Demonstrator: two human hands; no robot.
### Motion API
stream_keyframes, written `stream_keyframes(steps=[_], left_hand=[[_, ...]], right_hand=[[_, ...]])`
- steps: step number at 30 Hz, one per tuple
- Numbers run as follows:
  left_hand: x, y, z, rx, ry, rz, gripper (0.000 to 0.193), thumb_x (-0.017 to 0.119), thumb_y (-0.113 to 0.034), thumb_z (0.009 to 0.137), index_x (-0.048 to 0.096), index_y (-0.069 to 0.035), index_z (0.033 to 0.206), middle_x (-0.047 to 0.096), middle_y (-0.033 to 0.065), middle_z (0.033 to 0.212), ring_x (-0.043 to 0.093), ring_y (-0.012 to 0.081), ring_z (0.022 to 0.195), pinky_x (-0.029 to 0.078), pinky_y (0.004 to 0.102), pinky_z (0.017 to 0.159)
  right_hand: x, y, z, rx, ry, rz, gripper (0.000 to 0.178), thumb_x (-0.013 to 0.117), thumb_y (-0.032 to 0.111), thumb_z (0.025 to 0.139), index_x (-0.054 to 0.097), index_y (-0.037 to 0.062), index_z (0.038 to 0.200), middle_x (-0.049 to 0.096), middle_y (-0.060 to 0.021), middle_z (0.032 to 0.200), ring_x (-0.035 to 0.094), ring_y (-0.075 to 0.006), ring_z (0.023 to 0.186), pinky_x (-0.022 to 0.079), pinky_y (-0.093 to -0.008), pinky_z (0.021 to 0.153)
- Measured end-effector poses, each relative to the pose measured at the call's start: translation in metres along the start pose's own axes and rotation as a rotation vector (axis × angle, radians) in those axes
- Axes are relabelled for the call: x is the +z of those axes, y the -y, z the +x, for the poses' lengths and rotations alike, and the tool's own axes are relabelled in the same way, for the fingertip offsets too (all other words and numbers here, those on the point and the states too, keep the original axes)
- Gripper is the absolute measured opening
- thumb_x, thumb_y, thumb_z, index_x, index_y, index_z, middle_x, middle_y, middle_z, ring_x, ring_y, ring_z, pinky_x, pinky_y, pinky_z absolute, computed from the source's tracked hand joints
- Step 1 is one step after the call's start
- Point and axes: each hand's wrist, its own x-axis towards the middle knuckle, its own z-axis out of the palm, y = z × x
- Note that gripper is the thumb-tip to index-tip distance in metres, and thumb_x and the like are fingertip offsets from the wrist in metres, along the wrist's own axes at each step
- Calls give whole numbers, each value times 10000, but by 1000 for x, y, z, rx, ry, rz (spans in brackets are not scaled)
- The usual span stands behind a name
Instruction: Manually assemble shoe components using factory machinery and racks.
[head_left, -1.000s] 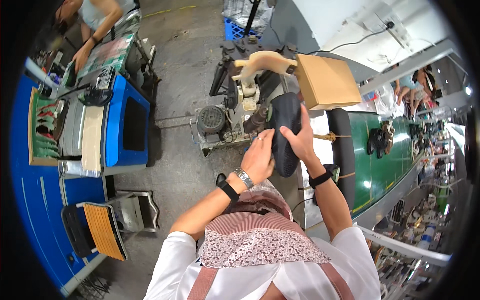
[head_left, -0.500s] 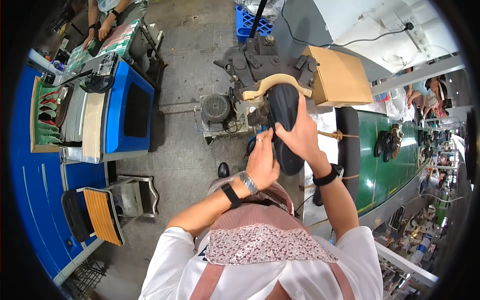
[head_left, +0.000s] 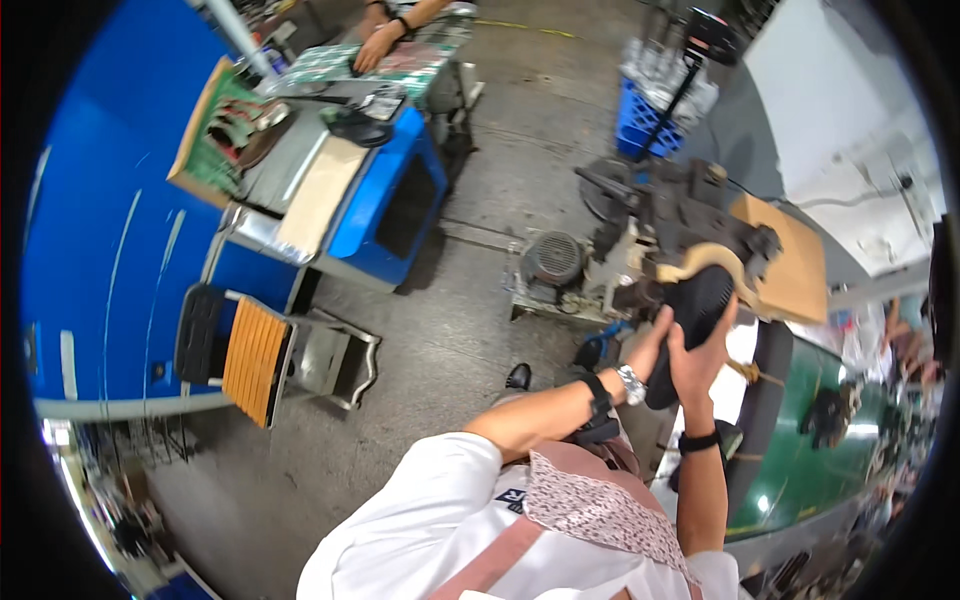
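Observation:
A black shoe [head_left: 698, 300] is tilted up with its textured sole showing, against the front of a dark metal machine [head_left: 690, 200]. A cream curved band [head_left: 712, 256] on the machine arches over the shoe's far end. My right hand [head_left: 702, 365] grips the shoe along its right side, thumb lying across the sole. On the shoe's left edge my left hand [head_left: 648, 352] is closed, with its fingertips partly hidden behind the shoe. Both hands are close together, just below the machine's head.
A grey motor [head_left: 553, 258] sits left of the machine; a cardboard box [head_left: 790, 262] stands behind it. To the right, a green conveyor belt [head_left: 800, 475] carries shoes. A slatted chair [head_left: 255, 362] and a blue machine [head_left: 385, 215] are at left. A co-worker's hands [head_left: 385, 40] work farther off.
My view has swung left, so the machine, shoe and hands appear farther right and lower. The sole's ridged texture shows more now. My left hand has moved in against the shoe's edge.

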Motion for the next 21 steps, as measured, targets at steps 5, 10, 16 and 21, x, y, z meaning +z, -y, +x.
stream_keyframes(steps=[5, 10, 16, 21], left_hand=[[4, -14, -41, 198, -10, 359, 759, 477, -662, 971, 636, 25, 1250, 657, 111, 1188, 588, 132, 1090, 450, 299, 974], [-34, -38, -58, 26, -11, 566, 646, 561, -596, 964, 678, 20, 1119, 705, 29, 925, 629, 72, 826, 512, 257, 743], [-87, -100, -139, -29, 93, 1320, 747, 719, -608, 830, 623, 56, 1158, 703, 130, 1007, 660, 174, 897, 530, 341, 783], [-107, -135, -165, -129, 50, 1663, 974, 821, -656, 670, 587, 110, 1224, 693, 292, 1078, 693, 358, 1044, 533, 427, 902]], right_hand=[[-3, 3, -28, 32, -36, 58, 1009, 753, 119, 751, 167, -20, 1560, 446, -332, 1442, 473, -478, 1325, 391, -476, 1102], [6, 7, -68, 281, -3, 580, 698, 590, 115, 948, 249, -8, 1546, 441, -230, 1494, 417, -337, 1401, 300, -428, 1170], [26, -24, -16, 645, 427, 935, 706, 390, 540, 1015, 392, -4, 1464, 484, -262, 1436, 500, -339, 1329, 361, -503, 1148], [53, -20, 16, 996, 428, 2013, 710, 518, 654, 933, 609, -21, 1131, 704, -204, 946, 707, -298, 829, 590, -403, 771]])
